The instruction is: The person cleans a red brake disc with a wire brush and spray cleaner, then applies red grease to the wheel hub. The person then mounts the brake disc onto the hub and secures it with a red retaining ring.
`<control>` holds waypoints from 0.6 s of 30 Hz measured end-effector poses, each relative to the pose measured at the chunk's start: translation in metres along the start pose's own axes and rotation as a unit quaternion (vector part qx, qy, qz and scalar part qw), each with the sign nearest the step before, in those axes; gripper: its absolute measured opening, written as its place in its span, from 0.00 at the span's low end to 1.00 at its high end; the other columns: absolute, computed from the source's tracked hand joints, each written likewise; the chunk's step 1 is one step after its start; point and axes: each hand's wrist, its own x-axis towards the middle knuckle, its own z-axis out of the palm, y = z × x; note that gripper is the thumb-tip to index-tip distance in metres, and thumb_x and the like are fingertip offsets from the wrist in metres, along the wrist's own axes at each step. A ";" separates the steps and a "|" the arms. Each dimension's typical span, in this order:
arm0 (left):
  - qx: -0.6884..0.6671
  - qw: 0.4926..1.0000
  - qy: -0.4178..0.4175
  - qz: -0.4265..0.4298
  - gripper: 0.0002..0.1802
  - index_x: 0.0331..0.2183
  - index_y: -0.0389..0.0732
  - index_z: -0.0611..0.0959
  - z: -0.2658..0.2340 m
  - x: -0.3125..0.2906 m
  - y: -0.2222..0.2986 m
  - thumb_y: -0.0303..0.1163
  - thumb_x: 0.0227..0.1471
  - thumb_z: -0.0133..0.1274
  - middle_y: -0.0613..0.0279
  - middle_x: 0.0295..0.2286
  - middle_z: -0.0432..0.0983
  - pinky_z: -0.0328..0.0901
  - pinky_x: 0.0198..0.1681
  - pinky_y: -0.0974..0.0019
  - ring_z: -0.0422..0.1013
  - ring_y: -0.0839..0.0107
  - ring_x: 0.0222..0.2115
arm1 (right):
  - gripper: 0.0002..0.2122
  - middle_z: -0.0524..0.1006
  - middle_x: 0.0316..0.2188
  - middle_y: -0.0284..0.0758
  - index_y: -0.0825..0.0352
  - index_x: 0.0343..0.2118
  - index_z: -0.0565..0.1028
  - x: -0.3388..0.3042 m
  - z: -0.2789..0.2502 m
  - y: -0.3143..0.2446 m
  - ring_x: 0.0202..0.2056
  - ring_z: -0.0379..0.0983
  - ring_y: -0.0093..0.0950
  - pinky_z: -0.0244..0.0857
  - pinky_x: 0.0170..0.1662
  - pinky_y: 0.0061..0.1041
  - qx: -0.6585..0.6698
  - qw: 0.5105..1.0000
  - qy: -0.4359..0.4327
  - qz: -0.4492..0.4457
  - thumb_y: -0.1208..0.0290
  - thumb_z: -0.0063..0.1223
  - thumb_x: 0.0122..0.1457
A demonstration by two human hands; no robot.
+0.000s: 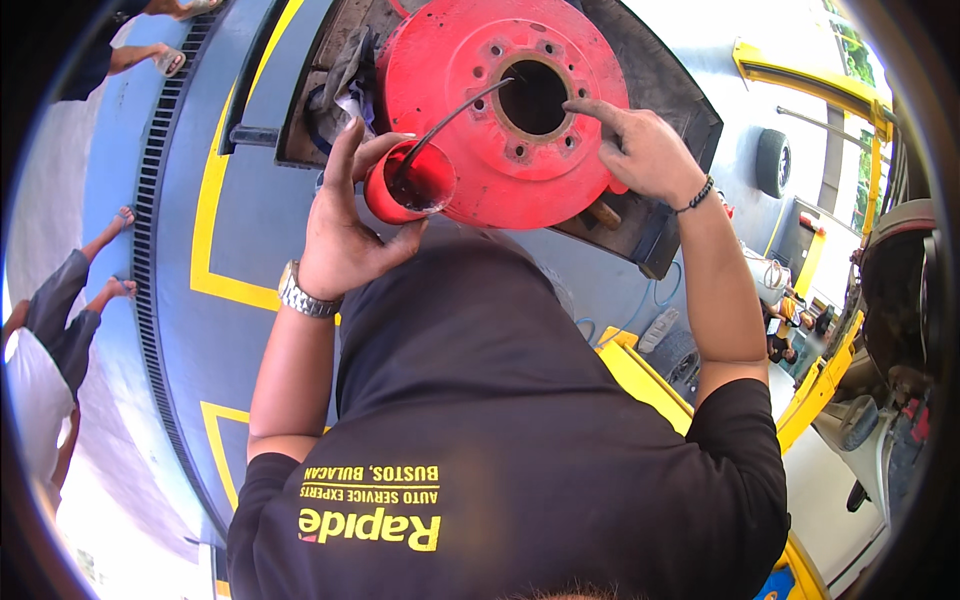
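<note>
My left hand (340,240), with a metal watch at its wrist, grips a small red cup (443,182). Dark stuff coats or fills the cup's inside; I cannot tell which. A thin dark curved rod or hose (452,117) rises out of the cup and reaches over the centre hole of a large red brake drum (435,75). The round drum has bolt holes ringed about its dark centre. My right hand (645,150) holds nothing; its index finger stretches to the right rim of that hole, the other fingers partly curled.
Beneath the drum is a dark metal bench (680,165), with a crumpled rag (345,90) on its left. A floor drain grate (155,250) and people's legs are at left. At right are a tyre (773,163), yellow lift parts (810,75) and a blue hose (668,290).
</note>
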 end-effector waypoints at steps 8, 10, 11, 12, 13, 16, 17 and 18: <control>0.025 0.999 0.022 -0.017 0.67 0.70 0.43 0.43 -0.014 -0.016 -0.005 0.19 0.36 0.66 0.41 0.55 0.72 0.67 0.58 0.52 0.73 0.53 0.54 | 0.34 0.77 0.32 0.38 0.40 0.65 0.68 0.022 -0.002 0.021 0.35 0.79 0.39 0.75 0.42 0.38 -0.295 0.953 -0.027 -0.067 0.75 0.52 0.53; 0.020 0.999 0.028 -0.026 0.67 0.70 0.43 0.43 -0.014 -0.019 -0.006 0.19 0.36 0.66 0.41 0.55 0.71 0.67 0.58 0.52 0.73 0.53 0.54 | 0.34 0.77 0.31 0.38 0.41 0.65 0.68 0.021 -0.006 0.020 0.35 0.79 0.38 0.75 0.41 0.37 -0.312 0.947 -0.032 -0.073 0.75 0.52 0.53; 0.017 0.999 0.031 -0.028 0.67 0.70 0.43 0.43 -0.013 -0.021 -0.006 0.19 0.37 0.66 0.41 0.55 0.71 0.67 0.58 0.52 0.73 0.53 0.54 | 0.33 0.77 0.32 0.38 0.42 0.64 0.68 0.020 -0.007 0.019 0.35 0.79 0.38 0.75 0.41 0.37 -0.300 0.950 -0.045 -0.069 0.75 0.52 0.53; 0.014 0.999 0.033 -0.031 0.67 0.70 0.44 0.43 -0.013 -0.022 -0.006 0.19 0.37 0.66 0.41 0.55 0.71 0.67 0.58 0.52 0.73 0.53 0.54 | 0.33 0.77 0.32 0.38 0.43 0.64 0.68 0.018 -0.008 0.018 0.35 0.79 0.38 0.75 0.41 0.37 -0.288 0.953 -0.059 -0.066 0.75 0.52 0.53; 0.014 0.999 0.032 -0.031 0.66 0.70 0.43 0.43 -0.012 -0.023 -0.006 0.19 0.37 0.66 0.41 0.55 0.71 0.67 0.58 0.52 0.73 0.53 0.54 | 0.32 0.77 0.32 0.38 0.43 0.64 0.68 0.016 -0.008 0.017 0.35 0.79 0.39 0.75 0.41 0.38 -0.270 0.958 -0.069 -0.073 0.75 0.52 0.54; 0.012 0.999 0.032 -0.032 0.66 0.70 0.43 0.44 -0.010 -0.025 -0.005 0.19 0.37 0.66 0.42 0.55 0.72 0.67 0.58 0.52 0.73 0.53 0.54 | 0.29 0.81 0.34 0.38 0.46 0.63 0.71 0.013 -0.007 0.015 0.36 0.80 0.38 0.75 0.40 0.38 -0.124 0.983 -0.121 -0.056 0.73 0.50 0.56; 0.010 0.999 0.031 -0.034 0.66 0.70 0.43 0.44 -0.009 -0.025 -0.005 0.20 0.37 0.66 0.42 0.55 0.72 0.67 0.58 0.52 0.73 0.53 0.54 | 0.29 0.81 0.34 0.39 0.47 0.62 0.71 0.014 -0.007 0.015 0.36 0.80 0.38 0.75 0.41 0.39 -0.138 0.984 -0.088 -0.069 0.74 0.51 0.55; 0.008 0.999 0.030 -0.035 0.66 0.70 0.43 0.44 -0.008 -0.024 -0.004 0.20 0.37 0.66 0.42 0.55 0.72 0.67 0.58 0.52 0.73 0.53 0.54 | 0.29 0.81 0.34 0.40 0.49 0.62 0.71 0.016 -0.006 0.014 0.36 0.80 0.39 0.74 0.42 0.40 -0.152 0.984 -0.057 -0.073 0.74 0.51 0.54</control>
